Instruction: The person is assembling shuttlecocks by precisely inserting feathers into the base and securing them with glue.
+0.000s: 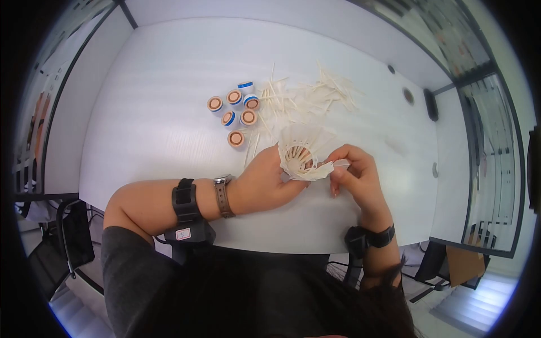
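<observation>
A white shuttlecock-like cone of feathers (307, 147) sits in my left hand (267, 183), its open ring of feathers facing up. The fingers of that hand wrap round its lower part, which they hide. At the right edge of the cone, my right hand (358, 174) pinches a small white feather piece (341, 163) between thumb and finger. Just beyond the hands, loose white feathers (329, 90) lie scattered on the table.
Several round cork pieces with blue and white bands (248, 117) stand left of the feathers on the white table (152, 112). Low partitions border the table. A dark oval object (431, 105) is at the right edge, and chairs stand at both sides.
</observation>
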`<state>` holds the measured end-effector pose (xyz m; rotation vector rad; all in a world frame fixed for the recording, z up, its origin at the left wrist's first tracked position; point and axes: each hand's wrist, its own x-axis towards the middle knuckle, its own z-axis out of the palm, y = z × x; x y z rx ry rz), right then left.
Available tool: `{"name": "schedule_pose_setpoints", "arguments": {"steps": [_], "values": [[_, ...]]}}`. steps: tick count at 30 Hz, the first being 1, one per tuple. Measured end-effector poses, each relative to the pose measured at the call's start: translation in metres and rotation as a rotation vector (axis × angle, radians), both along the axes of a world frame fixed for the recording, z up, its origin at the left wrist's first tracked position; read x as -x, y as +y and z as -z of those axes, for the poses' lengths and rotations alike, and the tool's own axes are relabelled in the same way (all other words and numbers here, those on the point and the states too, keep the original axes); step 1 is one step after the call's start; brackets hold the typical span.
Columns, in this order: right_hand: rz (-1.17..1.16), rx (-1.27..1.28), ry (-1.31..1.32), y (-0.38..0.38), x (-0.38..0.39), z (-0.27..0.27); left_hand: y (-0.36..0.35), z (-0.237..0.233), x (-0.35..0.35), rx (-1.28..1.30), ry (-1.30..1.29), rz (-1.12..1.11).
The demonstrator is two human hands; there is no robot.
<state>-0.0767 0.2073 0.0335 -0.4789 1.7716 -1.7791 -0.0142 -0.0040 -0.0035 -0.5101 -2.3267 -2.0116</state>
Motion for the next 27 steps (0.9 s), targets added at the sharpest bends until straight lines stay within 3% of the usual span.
{"name": "schedule_pose_setpoints", "arguments": {"steps": [7, 27], "values": [[0.014, -0.031, -0.101, -0.0007, 0.0011, 0.0064, 0.0001, -0.0013, 0.0004, -0.047, 0.002, 0.002], [0.185, -0.01, 0.137, -0.0016, 0.0038, 0.0072, 0.0002, -0.0057, 0.0024, 0.082, 0.135, -0.031]]}}
